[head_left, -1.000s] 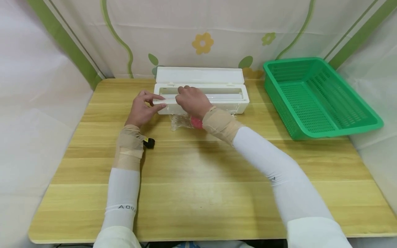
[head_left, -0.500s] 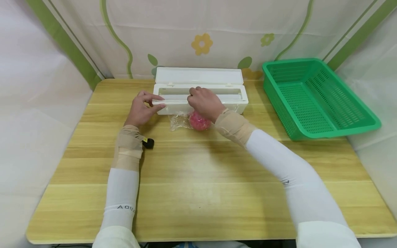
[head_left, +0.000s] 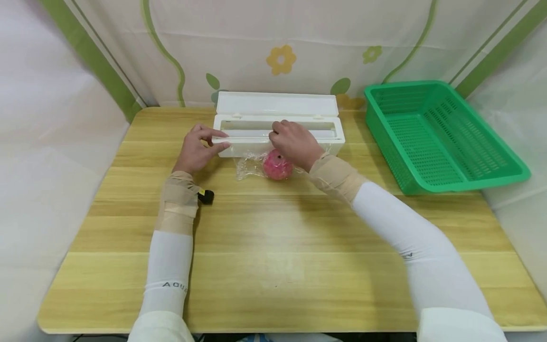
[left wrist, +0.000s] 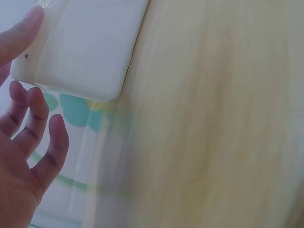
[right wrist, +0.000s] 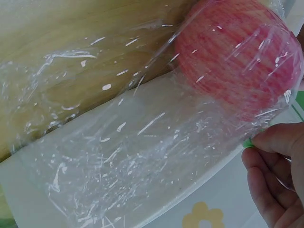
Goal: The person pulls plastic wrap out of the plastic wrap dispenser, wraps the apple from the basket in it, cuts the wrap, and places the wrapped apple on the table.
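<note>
A white cling film dispenser (head_left: 243, 151) stands at the back of the table, its lid (head_left: 278, 103) tipped back and a film roll (head_left: 252, 133) inside. My left hand (head_left: 194, 149) grips its left end, thumb on the front wall and index finger on the top edge. With thumb and fingertips, my right hand (head_left: 295, 145) pinches a small green slide cutter (right wrist: 247, 142) on the front edge, right of the middle. Clear cling film (right wrist: 109, 156) hangs crumpled over the front wall. A red apple (right wrist: 237, 57) lies under the film, against the dispenser's front.
A green plastic basket (head_left: 386, 137) sits at the right rear of the wooden table (head_left: 273, 237). Beside my left wrist is a small black camera (head_left: 206, 197). A printed curtain (head_left: 239, 52) hangs just behind the dispenser.
My right hand has slid rightward along the dispenser's front edge, uncovering the apple in the head view. My left hand keeps its place on the left end.
</note>
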Available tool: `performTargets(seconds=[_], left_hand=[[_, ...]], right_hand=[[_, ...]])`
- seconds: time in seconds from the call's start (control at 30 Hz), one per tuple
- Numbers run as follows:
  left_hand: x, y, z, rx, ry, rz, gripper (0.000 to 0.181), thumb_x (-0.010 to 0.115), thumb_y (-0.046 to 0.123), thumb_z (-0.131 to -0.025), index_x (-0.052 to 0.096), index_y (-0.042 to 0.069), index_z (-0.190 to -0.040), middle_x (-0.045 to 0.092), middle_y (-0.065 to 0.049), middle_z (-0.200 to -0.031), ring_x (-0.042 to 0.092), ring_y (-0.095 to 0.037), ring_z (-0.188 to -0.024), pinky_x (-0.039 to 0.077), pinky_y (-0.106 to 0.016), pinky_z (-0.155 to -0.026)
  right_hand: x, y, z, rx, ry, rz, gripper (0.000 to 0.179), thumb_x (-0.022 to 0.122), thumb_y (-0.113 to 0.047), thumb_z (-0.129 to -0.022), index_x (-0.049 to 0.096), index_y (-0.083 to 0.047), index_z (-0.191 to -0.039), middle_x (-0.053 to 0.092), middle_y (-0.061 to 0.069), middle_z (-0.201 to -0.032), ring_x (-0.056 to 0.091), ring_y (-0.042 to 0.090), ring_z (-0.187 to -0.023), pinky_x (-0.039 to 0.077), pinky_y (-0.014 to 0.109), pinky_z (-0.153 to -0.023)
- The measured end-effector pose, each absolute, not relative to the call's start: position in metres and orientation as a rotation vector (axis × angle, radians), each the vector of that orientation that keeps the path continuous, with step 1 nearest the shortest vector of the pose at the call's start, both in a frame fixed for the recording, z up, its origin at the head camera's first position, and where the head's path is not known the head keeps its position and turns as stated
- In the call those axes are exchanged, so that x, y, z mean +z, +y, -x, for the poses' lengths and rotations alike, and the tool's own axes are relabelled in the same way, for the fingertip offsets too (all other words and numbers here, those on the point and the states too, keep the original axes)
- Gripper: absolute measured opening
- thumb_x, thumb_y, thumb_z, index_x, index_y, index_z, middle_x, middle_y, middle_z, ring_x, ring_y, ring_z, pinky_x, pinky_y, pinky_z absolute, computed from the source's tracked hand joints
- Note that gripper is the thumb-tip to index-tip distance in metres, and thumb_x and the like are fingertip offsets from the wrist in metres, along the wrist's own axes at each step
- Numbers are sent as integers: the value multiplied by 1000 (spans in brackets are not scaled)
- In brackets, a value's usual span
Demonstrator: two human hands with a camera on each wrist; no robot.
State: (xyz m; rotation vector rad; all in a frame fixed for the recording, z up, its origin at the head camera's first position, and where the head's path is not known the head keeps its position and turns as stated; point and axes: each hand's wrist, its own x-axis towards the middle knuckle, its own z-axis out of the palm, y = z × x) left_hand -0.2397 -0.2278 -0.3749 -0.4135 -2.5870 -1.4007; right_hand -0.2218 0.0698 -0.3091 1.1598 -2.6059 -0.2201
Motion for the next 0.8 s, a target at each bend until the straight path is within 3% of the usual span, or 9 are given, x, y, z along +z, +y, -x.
performTargets(seconds=[0.37,0.57,0.8], left_hand=[[-375,-227,241,-1408,-2597,398,26,84,21,-93,81,10,-116,49,0,-98,45,-20,-89,37,-32,-80],[-374,-229,241,-1407,-2594,386,27,83,25,-94,81,11,-117,50,-2,-101,46,-19,-90,37,-32,-79],[-374,-239,240,-1416,-2594,330,27,83,26,-94,81,11,-116,48,1,-99,46,-17,-89,36,-32,-77]], right_hand=[[-310,76,221,-326,-2547,-1162,19,75,-4,-96,76,7,-113,73,19,-106,71,31,-93,64,37,-86],[-313,101,223,-328,-2549,-1126,16,69,6,-97,75,9,-111,72,22,-106,71,34,-92,64,40,-85],[-325,139,224,-123,-2513,-1090,11,63,14,-96,73,9,-99,71,23,-98,69,38,-87,63,47,-81]])
